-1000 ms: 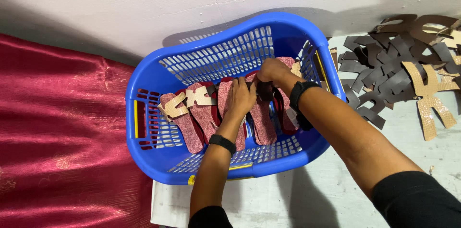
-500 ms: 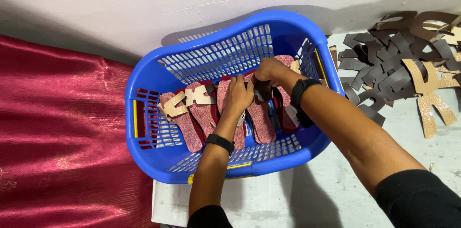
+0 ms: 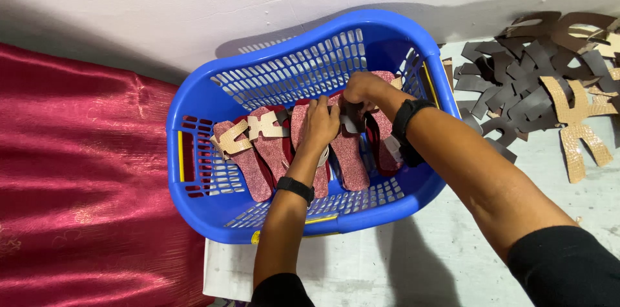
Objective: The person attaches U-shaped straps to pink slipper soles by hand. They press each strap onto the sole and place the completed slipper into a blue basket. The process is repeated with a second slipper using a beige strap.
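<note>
Inside the blue slotted plastic basket (image 3: 271, 81), my right hand (image 3: 363, 87) pinches a small dark cut leather piece (image 3: 352, 118) just above the glittery pink sole-shaped pieces (image 3: 349, 158), while my left hand (image 3: 321, 125) presses flat on them beside it.

Both hands inside blue plastic basket (image 3: 213, 106). Left hand (image 3: 321, 125) rests on pink glittery sole cut-outs (image 3: 349, 158); right hand (image 3: 363, 89) pinches dark strap piece (image 3: 352, 117). Pile of dark cut strap pieces (image 3: 516, 81) right; red cloth (image 3: 77, 178) left.
</note>
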